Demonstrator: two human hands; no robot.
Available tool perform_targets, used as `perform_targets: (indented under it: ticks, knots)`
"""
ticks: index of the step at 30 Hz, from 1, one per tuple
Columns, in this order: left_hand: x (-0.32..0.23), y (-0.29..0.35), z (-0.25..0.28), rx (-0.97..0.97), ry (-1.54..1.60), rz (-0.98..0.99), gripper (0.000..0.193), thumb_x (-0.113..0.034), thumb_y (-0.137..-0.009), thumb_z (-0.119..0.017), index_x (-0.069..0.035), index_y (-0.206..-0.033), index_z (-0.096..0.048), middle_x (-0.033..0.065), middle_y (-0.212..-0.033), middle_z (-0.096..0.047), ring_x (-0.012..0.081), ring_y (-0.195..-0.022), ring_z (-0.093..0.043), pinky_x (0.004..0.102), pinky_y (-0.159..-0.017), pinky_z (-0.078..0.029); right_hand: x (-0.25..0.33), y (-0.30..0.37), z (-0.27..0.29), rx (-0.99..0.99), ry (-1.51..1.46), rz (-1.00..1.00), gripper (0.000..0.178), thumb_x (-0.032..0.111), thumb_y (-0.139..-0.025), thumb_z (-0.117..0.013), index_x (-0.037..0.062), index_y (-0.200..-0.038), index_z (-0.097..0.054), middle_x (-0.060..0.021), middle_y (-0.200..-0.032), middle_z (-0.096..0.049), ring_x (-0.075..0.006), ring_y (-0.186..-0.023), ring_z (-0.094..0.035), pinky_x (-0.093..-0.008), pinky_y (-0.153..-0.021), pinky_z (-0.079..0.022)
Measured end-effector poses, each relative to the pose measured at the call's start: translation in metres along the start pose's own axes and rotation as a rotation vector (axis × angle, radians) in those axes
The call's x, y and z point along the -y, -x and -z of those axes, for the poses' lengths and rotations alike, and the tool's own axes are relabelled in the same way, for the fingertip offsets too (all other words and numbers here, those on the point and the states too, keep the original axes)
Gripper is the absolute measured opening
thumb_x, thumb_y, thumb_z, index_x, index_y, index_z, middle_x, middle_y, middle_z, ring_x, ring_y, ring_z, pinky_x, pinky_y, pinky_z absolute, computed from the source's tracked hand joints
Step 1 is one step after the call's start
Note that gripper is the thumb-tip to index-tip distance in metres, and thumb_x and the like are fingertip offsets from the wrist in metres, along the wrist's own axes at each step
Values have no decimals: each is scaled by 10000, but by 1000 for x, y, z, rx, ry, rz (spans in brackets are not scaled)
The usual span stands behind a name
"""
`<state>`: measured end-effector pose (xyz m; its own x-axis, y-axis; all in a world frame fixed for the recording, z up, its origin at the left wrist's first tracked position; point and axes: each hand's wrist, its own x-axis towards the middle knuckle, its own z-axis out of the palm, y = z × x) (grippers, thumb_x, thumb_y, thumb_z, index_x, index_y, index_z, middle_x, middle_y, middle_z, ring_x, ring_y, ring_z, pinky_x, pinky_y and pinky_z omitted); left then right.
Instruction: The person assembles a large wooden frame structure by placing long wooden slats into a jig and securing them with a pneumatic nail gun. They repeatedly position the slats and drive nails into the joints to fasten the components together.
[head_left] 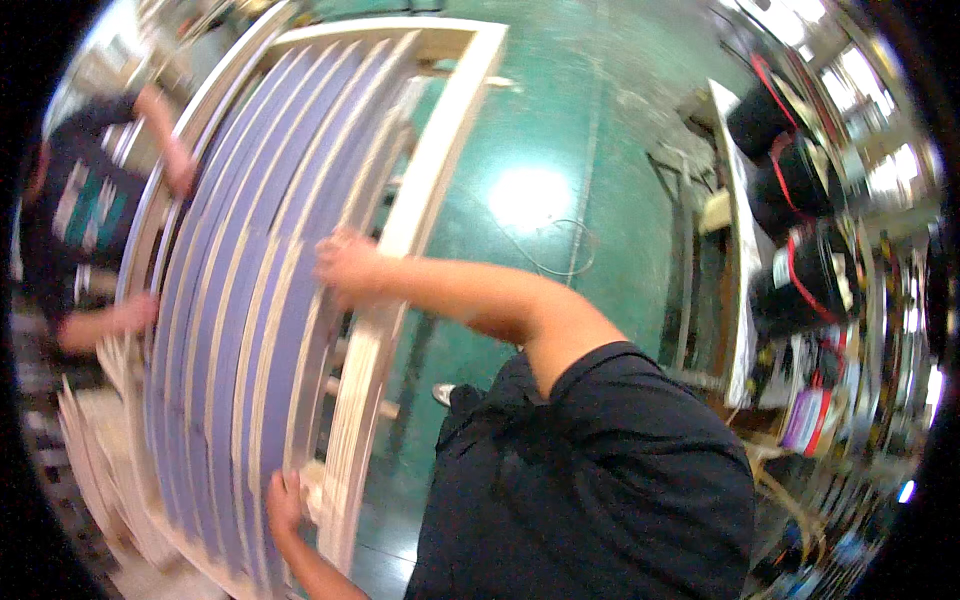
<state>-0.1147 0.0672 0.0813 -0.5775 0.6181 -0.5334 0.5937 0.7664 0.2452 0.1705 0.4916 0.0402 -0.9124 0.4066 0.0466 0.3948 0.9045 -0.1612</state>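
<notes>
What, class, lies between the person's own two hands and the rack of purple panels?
Nothing visible: the right hand and left hand both rest directly on the purple panels in the wooden frame. A co-worker's hands hold the far side.

Right hand (345,262) and left hand (284,497) grip purple panels (240,300) in wooden rack (440,150).

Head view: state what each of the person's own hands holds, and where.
Both grip the wooden frame: right hand on its right rail mid-length, left hand near the lower end.
</notes>
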Motion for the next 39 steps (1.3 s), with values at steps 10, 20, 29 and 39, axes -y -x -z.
perform_targets:
  ticks: [10,20,29,39]
  knots:
    - [-301,43,-155,214,1040,-506,583,-459,-1060,-498,-7,-1427,-516,197,-1420,-584,324,-1303,-569,479,-1133,-422,80,278,-8,-814,-885,-24,647,370,-909,-663,156,-1500,-508,-208,-1565,-419,-441,-1474,-365,-613,-1196,-299]
    - [-580,139,-407,1388,413,-511,551,-440,-1041,-584,-11,-1386,-567,151,-1278,-677,260,-1162,-657,413,-1022,-510,-77,685,-212,-868,-701,-1940,332,233,-915,-662,78,-1203,-723,-214,-1211,-688,-405,-1151,-636,-514,-984,-502]
    - [-473,-10,-461,590,-545,-650,460,-453,-952,-705,5,-967,-735,150,-776,-719,221,-686,-689,371,-641,-534,41,1014,-177,-479,-126,-2785,743,361,-924,-679,120,-1562,-385,-203,-1556,-418,-432,-1442,-366,-581,-1174,-325]
    - [-372,-52,-431,792,-194,-382,316,-253,-1012,-653,39,-1131,-686,96,-821,-727,164,-780,-695,338,-723,-551,-4,1101,-210,99,-276,-2667,934,530,-981,-557,59,-1665,-128,-165,-1694,-283,-356,-1514,-362,-457,-1237,-301]
